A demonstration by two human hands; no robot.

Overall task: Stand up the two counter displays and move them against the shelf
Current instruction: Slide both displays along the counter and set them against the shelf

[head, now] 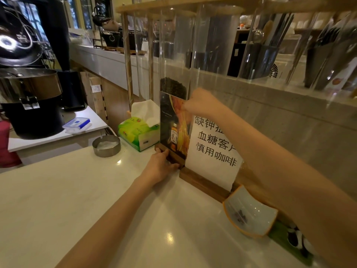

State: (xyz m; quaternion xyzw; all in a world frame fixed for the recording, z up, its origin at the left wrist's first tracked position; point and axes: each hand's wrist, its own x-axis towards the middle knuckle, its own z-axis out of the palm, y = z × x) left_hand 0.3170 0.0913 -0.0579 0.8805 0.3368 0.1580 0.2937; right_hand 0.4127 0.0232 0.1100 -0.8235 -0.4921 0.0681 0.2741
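Against the shelf (127,60), both displays stood upright. Left hand (160,165) clamped the whisky display (171,120) at its wooden base; right hand (201,102) pinched its top edge. White notice display (212,151) stood just beside. Probably final squaring; next calls for release without tipping.

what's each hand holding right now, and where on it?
Both hold the dark bottle-advert display: the left hand grips its wooden base, the right hand pinches the panel's upper right edge. The white-sign display is untouched.
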